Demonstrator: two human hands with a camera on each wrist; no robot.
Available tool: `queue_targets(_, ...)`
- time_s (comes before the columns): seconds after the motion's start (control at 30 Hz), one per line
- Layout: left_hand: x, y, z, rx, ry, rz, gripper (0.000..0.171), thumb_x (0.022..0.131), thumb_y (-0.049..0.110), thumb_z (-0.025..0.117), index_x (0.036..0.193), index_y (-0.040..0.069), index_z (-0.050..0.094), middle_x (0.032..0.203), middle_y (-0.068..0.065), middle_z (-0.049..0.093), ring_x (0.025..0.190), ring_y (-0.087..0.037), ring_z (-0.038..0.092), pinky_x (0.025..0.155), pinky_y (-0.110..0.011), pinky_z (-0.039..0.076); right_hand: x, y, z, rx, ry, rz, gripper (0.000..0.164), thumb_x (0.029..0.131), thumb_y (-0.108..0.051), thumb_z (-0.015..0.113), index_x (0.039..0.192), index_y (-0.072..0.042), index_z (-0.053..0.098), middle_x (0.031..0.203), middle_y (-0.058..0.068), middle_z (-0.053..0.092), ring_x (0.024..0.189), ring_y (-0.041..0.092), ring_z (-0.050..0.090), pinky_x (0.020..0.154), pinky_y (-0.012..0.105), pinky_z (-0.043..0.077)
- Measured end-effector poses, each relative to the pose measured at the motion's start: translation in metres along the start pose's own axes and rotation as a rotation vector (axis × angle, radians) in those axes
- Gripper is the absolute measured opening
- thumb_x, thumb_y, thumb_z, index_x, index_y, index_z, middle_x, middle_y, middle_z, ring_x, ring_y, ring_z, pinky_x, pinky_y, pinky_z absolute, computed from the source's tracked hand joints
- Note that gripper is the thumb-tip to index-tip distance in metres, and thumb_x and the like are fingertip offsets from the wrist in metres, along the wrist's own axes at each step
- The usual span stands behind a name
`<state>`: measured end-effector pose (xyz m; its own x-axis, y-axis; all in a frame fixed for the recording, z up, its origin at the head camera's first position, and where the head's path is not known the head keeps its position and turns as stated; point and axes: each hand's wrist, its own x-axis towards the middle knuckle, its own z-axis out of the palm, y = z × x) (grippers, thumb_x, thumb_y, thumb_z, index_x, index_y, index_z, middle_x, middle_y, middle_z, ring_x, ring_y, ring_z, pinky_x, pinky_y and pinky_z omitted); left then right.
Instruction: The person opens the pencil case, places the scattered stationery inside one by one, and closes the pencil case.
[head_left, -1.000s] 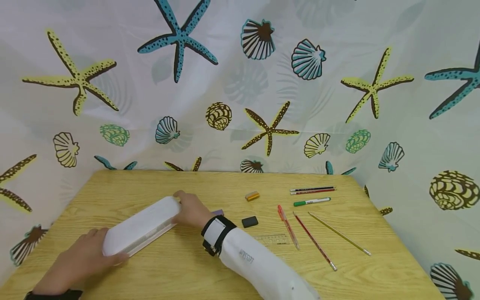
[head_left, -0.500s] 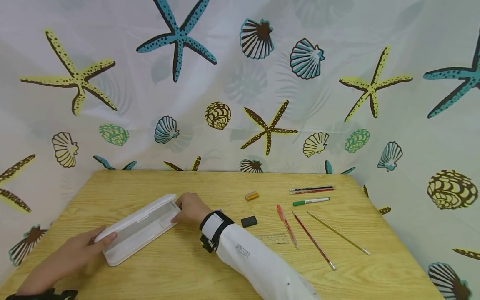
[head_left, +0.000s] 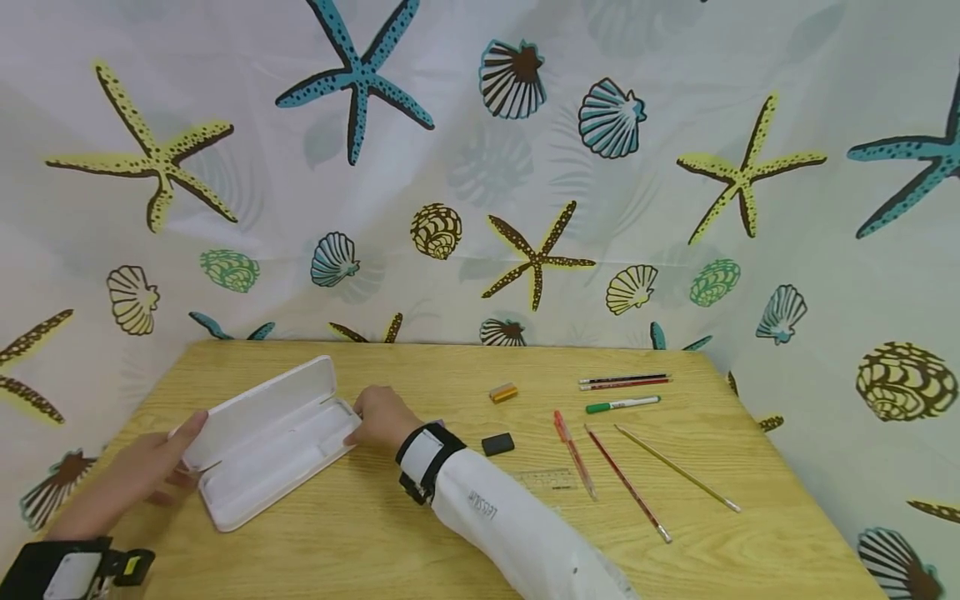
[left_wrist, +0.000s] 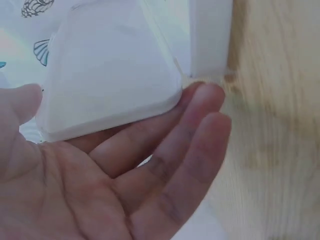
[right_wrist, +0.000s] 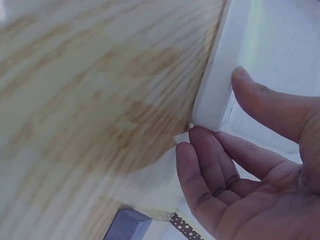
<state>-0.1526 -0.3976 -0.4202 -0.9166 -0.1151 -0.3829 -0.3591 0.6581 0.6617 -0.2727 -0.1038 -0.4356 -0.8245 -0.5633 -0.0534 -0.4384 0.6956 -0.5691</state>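
Note:
A white hinged pencil case [head_left: 273, 471] lies on the wooden table at the left, its lid [head_left: 262, 408] raised and the bare inside showing. At the near left end, my left hand [head_left: 138, 475] holds the lid's end, thumb at its edge. In the left wrist view the fingers [left_wrist: 150, 145] curl round the lid's underside. My right hand [head_left: 384, 422] grips the base's right end. The right wrist view has the thumb [right_wrist: 265, 107] over the inner rim and the fingertips against the outer wall.
Right of the case lie a black block [head_left: 498, 443], an orange block [head_left: 503, 392], a clear ruler [head_left: 543, 478], a red pen [head_left: 575, 454], a green marker [head_left: 622, 404] and several pencils [head_left: 628, 482]. A purple block [right_wrist: 127, 225] sits near my right wrist. Patterned cloth hangs behind.
The pencil case has gone from closed to wide open, its lid swinging up and back. My left hand has moved with the lid; the right hand stays at the right end.

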Motion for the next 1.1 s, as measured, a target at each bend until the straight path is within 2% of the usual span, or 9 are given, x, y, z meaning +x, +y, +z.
queue_targets(0.17, 0.010, -0.002, -0.007, -0.067, 0.002, 0.011, 0.098, 0.104, 0.062, 0.002, 0.128, -0.027, 0.036, 0.085, -0.012, 0.067, 0.077, -0.023, 0.068, 0.070, -0.043, 0.060, 0.001, 0.000, -0.001, -0.030, 0.001, -0.009, 0.019, 0.079, -0.017, 0.090, 0.081, -0.004, 0.078, 0.065, -0.007, 0.057, 0.061, 0.007, 0.042, 0.055, 0.019, 0.036)
queue_targets(0.27, 0.014, -0.004, -0.008, -0.100, 0.007, -0.006, 0.093, 0.104, 0.057, -0.005, 0.122, -0.023, 0.039, 0.083, -0.013, 0.066, 0.075, -0.023, 0.067, 0.069, -0.042, 0.059, 0.001, 0.000, -0.002, -0.030, -0.001, -0.011, 0.019, 0.079, -0.017, 0.090, 0.081, -0.004, 0.078, 0.066, -0.007, 0.057, 0.061, 0.007, 0.042, 0.056, 0.018, 0.037)
queue_targets(0.37, 0.017, -0.006, -0.009, -0.099, 0.028, -0.014, 0.088, 0.104, 0.053, -0.007, 0.118, -0.020, 0.040, 0.083, -0.014, 0.063, 0.074, -0.023, 0.065, 0.067, -0.041, 0.059, -0.001, -0.002, -0.004, -0.034, -0.004, -0.012, 0.019, 0.080, -0.017, 0.090, 0.081, -0.003, 0.077, 0.066, -0.007, 0.057, 0.061, 0.007, 0.042, 0.056, 0.019, 0.037)
queue_targets(0.6, 0.026, -0.014, -0.014, -0.026, 0.188, -0.009, 0.076, 0.108, 0.046, 0.013, 0.112, -0.021, 0.048, 0.076, -0.011, 0.063, 0.065, -0.020, 0.064, 0.061, -0.039, 0.057, -0.001, -0.002, -0.006, -0.045, 0.000, -0.008, 0.021, 0.079, -0.017, 0.090, 0.088, -0.002, 0.079, 0.072, -0.005, 0.062, 0.064, 0.007, 0.045, 0.058, 0.019, 0.038)
queue_targets(0.73, 0.031, -0.018, -0.015, -0.009, 0.230, -0.013, 0.072, 0.109, 0.042, 0.022, 0.117, -0.025, 0.047, 0.073, -0.010, 0.064, 0.062, -0.019, 0.065, 0.059, -0.037, 0.057, 0.001, -0.001, -0.005, -0.043, 0.005, -0.011, 0.021, 0.079, -0.017, 0.090, 0.088, -0.002, 0.078, 0.075, -0.003, 0.065, 0.065, 0.007, 0.046, 0.059, 0.019, 0.040)
queue_targets(0.9, 0.033, -0.024, -0.011, -0.031, 0.230, -0.039, 0.072, 0.108, 0.041, 0.024, 0.127, -0.026, 0.040, 0.073, -0.010, 0.064, 0.061, -0.020, 0.065, 0.059, -0.037, 0.054, 0.002, 0.000, -0.005, -0.060, 0.002, -0.028, 0.020, 0.079, -0.018, 0.090, 0.082, -0.003, 0.076, 0.068, -0.005, 0.059, 0.062, 0.007, 0.043, 0.056, 0.019, 0.037)
queue_targets(1.1, 0.023, -0.022, -0.012, -0.149, 0.178, -0.044, 0.078, 0.108, 0.049, 0.019, 0.118, -0.024, 0.046, 0.076, -0.009, 0.066, 0.065, -0.021, 0.067, 0.062, -0.038, 0.058, 0.001, 0.003, -0.006, -0.073, -0.006, -0.027, 0.022, 0.080, -0.018, 0.090, 0.078, -0.004, 0.073, 0.066, -0.006, 0.053, 0.061, 0.007, 0.042, 0.056, 0.019, 0.036)
